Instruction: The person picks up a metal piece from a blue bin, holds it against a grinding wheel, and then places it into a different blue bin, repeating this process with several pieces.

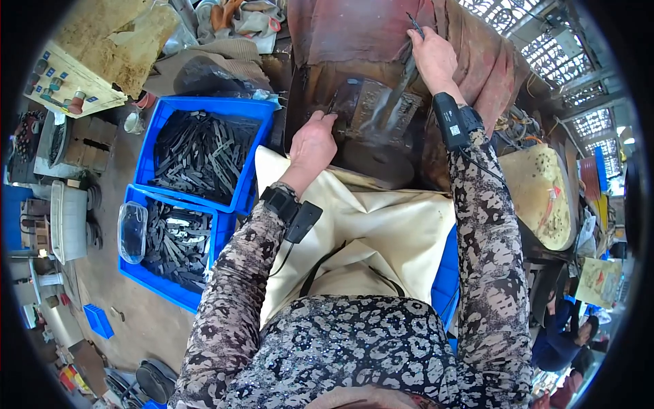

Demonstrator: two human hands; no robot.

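Note:
My right hand (436, 60) is closed around a thin dark rod (414, 24), whose tip sticks up past my fingers beside a reddish-brown cloth cover (361, 31). Lower and to the left, my left hand (313, 144) is closed, thumb and fingers together at the edge of a dark, wet-looking machine recess (375, 160). What those fingers hold is too small and dark to make out. Between my hands, a wet, ridged metal plate (385, 105) sits in the recess, with a greyish blur across it. A cream apron (354, 204) spreads below the recess.
Left of me, an upper blue bin (146, 150) and a lower blue bin (167, 293) hold many dark metal strips. A clear plastic box (132, 232) rests on the lower bin's edge. A control box (75, 82) stands far left. Another person (562, 344) is at lower right.

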